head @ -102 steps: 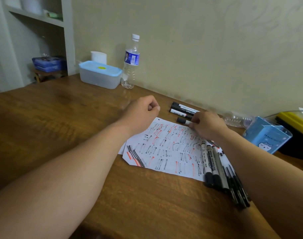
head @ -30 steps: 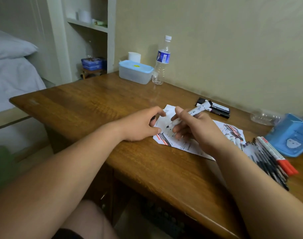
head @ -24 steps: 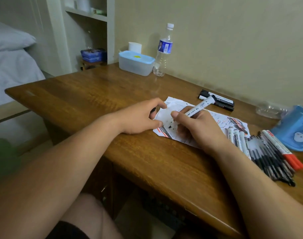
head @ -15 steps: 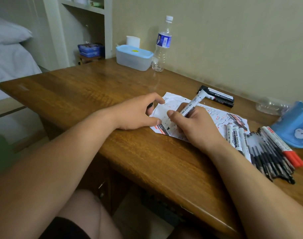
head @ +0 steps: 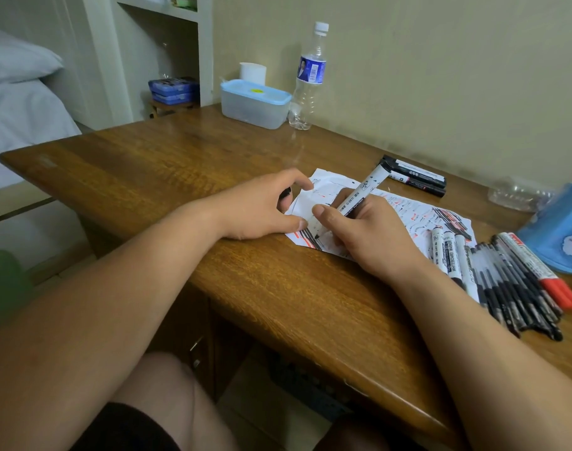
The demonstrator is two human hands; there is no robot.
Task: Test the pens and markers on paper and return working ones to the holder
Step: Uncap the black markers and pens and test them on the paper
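Note:
My right hand [head: 372, 236] grips a white whiteboard marker [head: 364, 190] with its black tip down on the scribbled paper [head: 418, 216] near the sheet's front-left corner. My left hand [head: 261, 209] rests on the paper's left edge and pinches a small black cap [head: 286, 193] between its fingers. A row of markers and black pens [head: 502, 281], with a red-capped one on the far side, lies on the paper's right end. Two black markers [head: 414, 179] lie beyond the paper near the wall. The blue holder [head: 558, 232] lies tipped over at the far right.
A plastic box with a blue lid [head: 253, 102], a white roll behind it and a water bottle [head: 309, 76] stand at the back of the wooden desk [head: 154, 164]. A crumpled clear bottle [head: 519, 196] lies by the wall. Bed and shelves are to the left.
My right hand picked a marker from the group by the wall, uncapped, and brought its tip down onto the paper's front-left corner. The left hand now holds the cap at the sheet's edge.

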